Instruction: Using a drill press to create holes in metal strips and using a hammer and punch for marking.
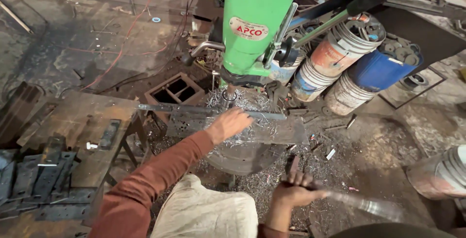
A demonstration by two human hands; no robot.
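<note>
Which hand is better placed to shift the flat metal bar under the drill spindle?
Probably the left. The left hand rests on the flat metal bar beside the drill spindle; the right hand sits lower, apart, fist closed around a blurred rod.

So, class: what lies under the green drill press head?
Under the green drill press head sits the chuck, above a flat steel bar and silvery swarf. The left hand covers part of the bar; the drill tip cannot be made out.
</note>
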